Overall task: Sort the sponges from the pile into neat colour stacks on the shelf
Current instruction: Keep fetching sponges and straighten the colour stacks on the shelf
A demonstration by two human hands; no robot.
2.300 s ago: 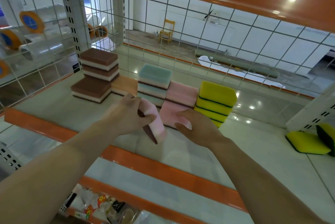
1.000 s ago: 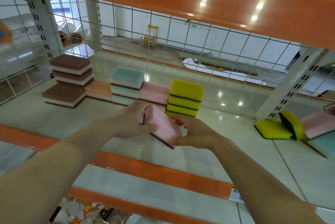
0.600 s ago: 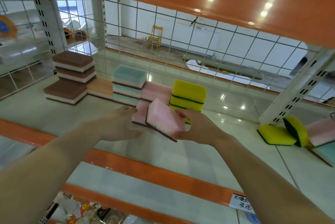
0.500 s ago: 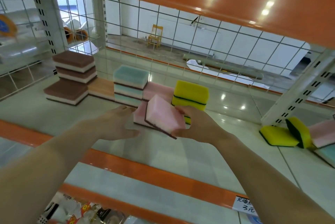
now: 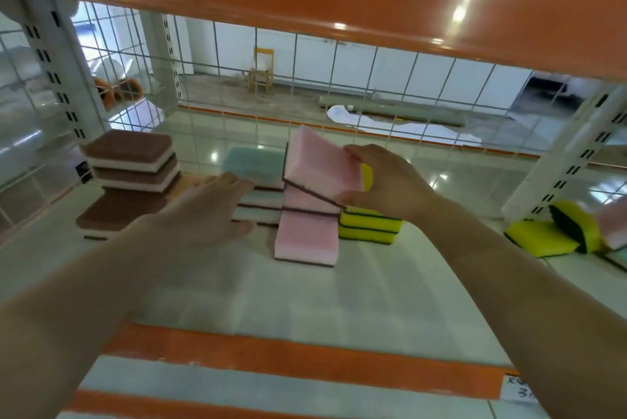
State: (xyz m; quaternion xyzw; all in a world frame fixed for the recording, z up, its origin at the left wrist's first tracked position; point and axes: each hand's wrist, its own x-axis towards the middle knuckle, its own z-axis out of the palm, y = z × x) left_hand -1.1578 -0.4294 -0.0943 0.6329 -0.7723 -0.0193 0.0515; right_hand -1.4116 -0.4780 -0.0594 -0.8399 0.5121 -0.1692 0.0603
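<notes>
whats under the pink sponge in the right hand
Below the tilted pink sponge held in the right hand's grip lies another flat pink sponge, with a second pink sponge in front. Whether they touch is unclear.

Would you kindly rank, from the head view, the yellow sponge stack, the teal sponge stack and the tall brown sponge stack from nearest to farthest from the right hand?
Measured from the right hand:
1. Yellow sponge stack, just beneath the hand.
2. Teal sponge stack, to its left, past the pink sponges.
3. Tall brown sponge stack, farthest left by the shelf upright.
</notes>
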